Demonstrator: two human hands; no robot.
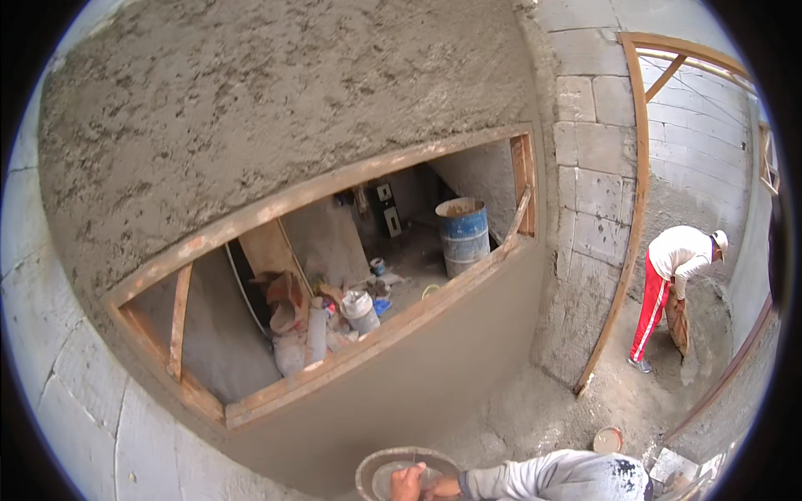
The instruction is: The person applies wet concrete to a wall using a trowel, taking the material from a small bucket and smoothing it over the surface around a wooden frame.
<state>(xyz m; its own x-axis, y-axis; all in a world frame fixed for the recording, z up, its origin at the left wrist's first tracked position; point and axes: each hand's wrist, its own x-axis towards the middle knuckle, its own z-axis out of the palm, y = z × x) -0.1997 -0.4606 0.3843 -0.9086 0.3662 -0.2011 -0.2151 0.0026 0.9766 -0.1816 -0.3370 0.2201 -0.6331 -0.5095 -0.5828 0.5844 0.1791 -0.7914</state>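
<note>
At the bottom edge, a round, mortar-stained tub (pixel 373 462) sits below the plastered wall, its lower part cut off by the frame. My left hand (pixel 407 483) is over the tub, fingers closed with the thumb up; what it grips is too small to make out. Close beside it is my right hand (pixel 444 486), at the end of a grey sleeve (pixel 518 478) that comes in from the right. Its fingers are partly hidden by the left hand and the frame edge.
Wet grey plaster (pixel 292 108) surrounds a wooden window frame (pixel 376 334). Through it show a blue drum (pixel 465 246), a white bucket (pixel 359 313) and sacks (pixel 288 351). At right, beyond a wooden door frame (pixel 639 167), a bent-over person (pixel 681 255) holds a brown sack (pixel 677 326). A small bucket (pixel 608 440) stands nearby.
</note>
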